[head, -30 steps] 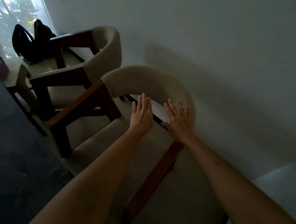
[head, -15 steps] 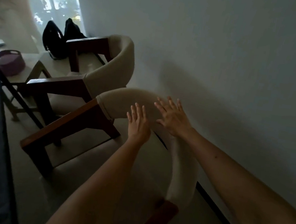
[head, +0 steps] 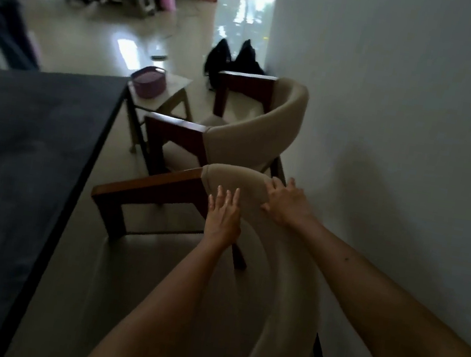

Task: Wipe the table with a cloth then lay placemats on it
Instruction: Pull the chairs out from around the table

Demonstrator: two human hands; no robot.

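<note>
Worktop: dark, cloth-covered surface filling the left of the view; its long edge runs from the near left away toward the far middle, roughly parallel to the wall on the right.
Direction from the hands: the worktop lies to the left of both hands, across a strip of pale floor; neither hand touches it.
Nearer hand: the left hand is closer to the worktop edge, the right hand sits nearer the wall.
Left hand state: fingers straight and spread, palm laid flat against the cream backrest of the near chair; it holds nothing.
Right hand state: fingers curl over the top rim of the same backrest, gripping it.
Near chair: stands between worktop and wall, its wooden armrest pointing toward the worktop; a second chair of the same kind stands just beyond it.
Cloth and placemats: none visible; a purple basket rests on a small stool past the far end of the worktop, contents not visible.
Judgement: wiping has not begun; both hands are busy with the chair, and the coming move likely calls for a turn left toward the worktop.
</note>
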